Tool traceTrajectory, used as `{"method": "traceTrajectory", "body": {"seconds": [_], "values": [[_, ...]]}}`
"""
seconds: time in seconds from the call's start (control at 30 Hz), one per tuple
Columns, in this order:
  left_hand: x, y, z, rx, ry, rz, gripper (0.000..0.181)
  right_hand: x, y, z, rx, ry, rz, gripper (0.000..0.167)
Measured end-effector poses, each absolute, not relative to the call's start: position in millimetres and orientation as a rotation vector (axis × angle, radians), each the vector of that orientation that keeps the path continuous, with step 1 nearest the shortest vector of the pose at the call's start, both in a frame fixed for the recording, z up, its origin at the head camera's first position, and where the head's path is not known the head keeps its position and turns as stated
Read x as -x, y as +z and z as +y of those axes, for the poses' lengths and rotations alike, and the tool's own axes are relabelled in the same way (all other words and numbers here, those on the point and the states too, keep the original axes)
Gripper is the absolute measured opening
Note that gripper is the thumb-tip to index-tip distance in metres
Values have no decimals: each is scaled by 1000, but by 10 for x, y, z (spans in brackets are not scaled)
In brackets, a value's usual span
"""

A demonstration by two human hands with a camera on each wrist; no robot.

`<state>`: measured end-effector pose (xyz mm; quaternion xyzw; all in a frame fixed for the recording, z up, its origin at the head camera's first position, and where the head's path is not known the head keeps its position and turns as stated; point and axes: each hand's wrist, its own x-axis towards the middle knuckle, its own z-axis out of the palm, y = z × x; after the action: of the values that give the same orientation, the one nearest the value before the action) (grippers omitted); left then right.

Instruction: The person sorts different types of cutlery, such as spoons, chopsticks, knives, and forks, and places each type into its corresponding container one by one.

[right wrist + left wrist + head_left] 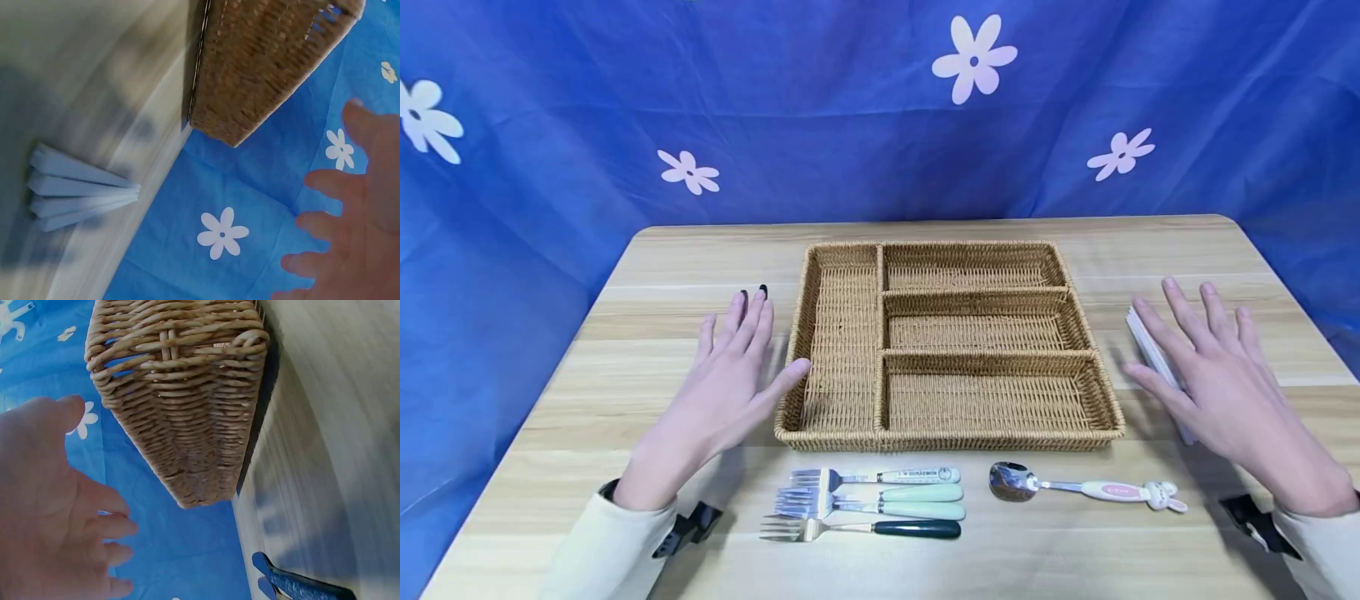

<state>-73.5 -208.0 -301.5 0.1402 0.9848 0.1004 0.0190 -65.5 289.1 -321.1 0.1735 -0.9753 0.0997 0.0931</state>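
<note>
My left hand (726,387) hovers with spread fingers beside the left end of a woven divided basket (880,392). In the left wrist view that hand (56,512) holds nothing. Dark ends of an object (763,292) show past its fingertips; the rest is hidden in the head view. To the basket's right, my right hand (1217,375) is spread above several white chopsticks (1153,350), partly covering them. The right wrist view shows these chopsticks (81,190) fanned on the table, apart from the hand (350,225).
Several forks (917,493) lie in front of the basket, handles pointing right. A spoon (1097,490) with a rabbit-shaped handle end lies to their right. Blue cloth (850,108) with white flowers hangs behind the wooden table (715,258).
</note>
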Motion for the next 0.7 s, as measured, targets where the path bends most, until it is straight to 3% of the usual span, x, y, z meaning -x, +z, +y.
{"method": "traceTrajectory", "body": {"seconds": [0.2,0.43,0.7], "values": [[798,-3029,-2014,-578,305,3044,77,512,-3274,2884,-578,390,-2777,71],[827,-3092,-1964,-621,289,3016,71,319,-3361,2874,-623,368,-2656,54],[876,-3129,-1927,-611,286,2991,71,125,-3397,2798,-695,379,-2563,63]]}}
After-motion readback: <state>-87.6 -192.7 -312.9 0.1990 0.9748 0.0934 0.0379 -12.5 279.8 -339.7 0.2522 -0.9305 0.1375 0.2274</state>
